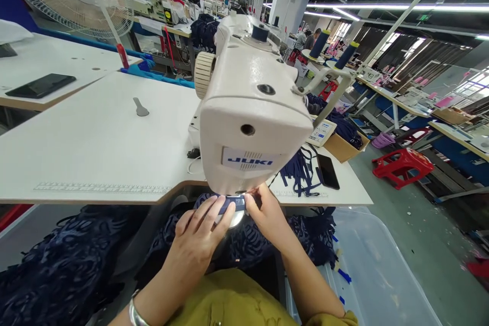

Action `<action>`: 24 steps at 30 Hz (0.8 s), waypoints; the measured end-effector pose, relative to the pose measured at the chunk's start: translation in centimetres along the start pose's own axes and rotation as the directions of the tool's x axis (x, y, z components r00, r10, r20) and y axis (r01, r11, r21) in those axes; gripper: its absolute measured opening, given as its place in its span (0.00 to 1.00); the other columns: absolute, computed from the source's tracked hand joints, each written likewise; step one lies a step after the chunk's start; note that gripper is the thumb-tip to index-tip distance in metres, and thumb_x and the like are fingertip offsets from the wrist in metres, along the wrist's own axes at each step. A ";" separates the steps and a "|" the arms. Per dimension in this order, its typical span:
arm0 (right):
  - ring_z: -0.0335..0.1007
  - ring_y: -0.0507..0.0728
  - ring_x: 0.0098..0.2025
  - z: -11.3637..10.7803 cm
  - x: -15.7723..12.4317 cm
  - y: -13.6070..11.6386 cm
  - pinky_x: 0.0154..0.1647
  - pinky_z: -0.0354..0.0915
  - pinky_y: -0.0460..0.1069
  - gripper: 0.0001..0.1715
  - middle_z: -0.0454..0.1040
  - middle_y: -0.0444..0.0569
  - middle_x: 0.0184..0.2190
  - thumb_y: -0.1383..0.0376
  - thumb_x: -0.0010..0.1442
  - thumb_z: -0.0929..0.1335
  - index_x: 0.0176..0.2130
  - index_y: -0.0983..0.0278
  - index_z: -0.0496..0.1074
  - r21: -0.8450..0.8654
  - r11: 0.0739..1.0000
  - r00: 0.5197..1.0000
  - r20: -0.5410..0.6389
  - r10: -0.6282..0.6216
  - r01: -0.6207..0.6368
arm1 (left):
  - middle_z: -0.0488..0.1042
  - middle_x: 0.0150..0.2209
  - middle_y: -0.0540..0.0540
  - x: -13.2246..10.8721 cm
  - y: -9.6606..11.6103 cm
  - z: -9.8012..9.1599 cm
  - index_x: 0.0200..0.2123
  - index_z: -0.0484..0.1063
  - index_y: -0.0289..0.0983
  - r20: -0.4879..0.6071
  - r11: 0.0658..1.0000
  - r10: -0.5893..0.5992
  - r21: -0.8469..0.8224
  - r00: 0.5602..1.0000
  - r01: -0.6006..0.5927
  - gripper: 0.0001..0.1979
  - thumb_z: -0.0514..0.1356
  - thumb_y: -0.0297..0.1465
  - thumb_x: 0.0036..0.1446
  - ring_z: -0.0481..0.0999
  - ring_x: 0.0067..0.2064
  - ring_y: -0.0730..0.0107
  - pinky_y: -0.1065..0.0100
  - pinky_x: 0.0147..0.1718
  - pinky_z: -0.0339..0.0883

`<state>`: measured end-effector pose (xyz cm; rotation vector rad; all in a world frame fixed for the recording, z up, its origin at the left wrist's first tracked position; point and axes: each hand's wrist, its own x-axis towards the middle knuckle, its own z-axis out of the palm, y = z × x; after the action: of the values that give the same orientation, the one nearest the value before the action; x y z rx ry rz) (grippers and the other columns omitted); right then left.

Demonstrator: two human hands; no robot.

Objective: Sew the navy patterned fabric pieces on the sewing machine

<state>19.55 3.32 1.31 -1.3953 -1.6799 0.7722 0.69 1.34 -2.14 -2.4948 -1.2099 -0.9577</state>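
Note:
Below the head of a white JUKI sewing machine (244, 112), a narrow navy fabric strip (239, 203) lies over the small metal bed (237, 220). My left hand (202, 226) is on the strip from the left, fingers pressed down on it and the thumb hidden. On the other side, my right hand (265, 211) pinches the strip's right end between thumb and fingers, close under the machine head. The needle area is mostly hidden by the head. Patterned navy fabric (248, 242) hangs below the bed, under both hands.
The white table (95, 137) carries a flat metal piece (140, 107). Right of the machine lie navy straps (300, 170), a phone (328, 172) and a cardboard box (349, 146). A plastic bin (382, 265) stands lower right, and dark fabric (69, 260) is piled lower left.

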 end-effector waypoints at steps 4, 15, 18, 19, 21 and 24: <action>0.66 0.56 0.40 0.2 0.0 -0.4 0.42 0.62 0.50 0.04 0.70 0.47 0.36 0.67 0.62 0.60 0.39 0.62 0.64 -0.028 1.000 1.000 -0.007 0.008 -0.008 | 0.70 0.56 0.40 0.1 0.2 0.0 0.57 0.66 0.39 0.014 1.000 0.005 0.012 1.000 -0.006 0.21 0.45 0.24 0.65 0.68 0.58 0.59 0.58 0.55 0.55; 0.67 0.53 0.34 -3.1 -4.7 -3.6 0.36 0.63 0.47 0.14 0.71 0.44 0.28 0.59 0.65 0.64 0.28 0.59 0.70 0.014 0.951 0.808 0.524 -0.270 0.309 | 0.71 0.50 0.37 -0.4 0.8 -3.3 0.59 0.58 0.33 0.186 0.809 0.237 -0.582 0.954 -0.088 0.28 0.58 0.40 0.59 0.69 0.53 0.64 0.67 0.52 0.64; 0.70 0.54 0.36 -3.9 -5.7 -4.6 0.38 0.65 0.47 0.12 0.73 0.46 0.31 0.60 0.64 0.65 0.31 0.59 0.73 0.159 0.946 0.796 0.512 -0.323 0.281 | 0.73 0.40 0.43 0.0 0.9 -3.0 0.46 0.67 0.37 0.387 0.641 0.270 -0.756 0.882 0.136 0.27 0.53 0.54 0.56 0.71 0.42 0.66 0.69 0.44 0.67; 0.70 0.54 0.34 -4.0 -5.8 -4.6 0.36 0.65 0.47 0.12 0.74 0.46 0.30 0.59 0.63 0.66 0.30 0.59 0.73 0.173 0.959 0.844 0.457 -0.280 0.224 | 0.73 0.36 0.46 0.0 0.9 -2.6 0.39 0.69 0.38 0.454 0.603 0.249 -0.764 0.855 0.230 0.26 0.51 0.55 0.57 0.70 0.38 0.67 0.69 0.40 0.66; 0.68 0.53 0.27 -3.9 -5.7 -4.0 0.28 0.64 0.47 0.16 0.72 0.45 0.24 0.57 0.63 0.66 0.26 0.61 0.71 0.201 0.979 0.946 0.316 -0.079 0.015 | 0.67 0.26 0.51 -0.5 0.5 -1.6 0.26 0.65 0.38 0.564 0.553 0.176 -0.735 0.807 0.393 0.26 0.46 0.53 0.61 0.65 0.29 0.72 0.72 0.30 0.62; 0.60 0.49 0.17 -3.5 -5.0 -2.4 0.18 0.56 0.45 0.24 0.66 0.41 0.15 0.52 0.64 0.63 0.22 0.63 0.66 0.330 0.882 0.930 0.263 0.256 -0.336 | 0.54 0.20 0.55 -1.6 -0.4 -0.5 0.20 0.52 0.38 0.639 0.534 0.056 -0.669 0.767 0.517 0.25 0.43 0.46 0.65 0.54 0.23 0.78 0.73 0.22 0.51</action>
<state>21.79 -2.24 4.14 -1.3481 -1.3867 1.3824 -0.54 0.34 -2.78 -3.6945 -1.5905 -0.9766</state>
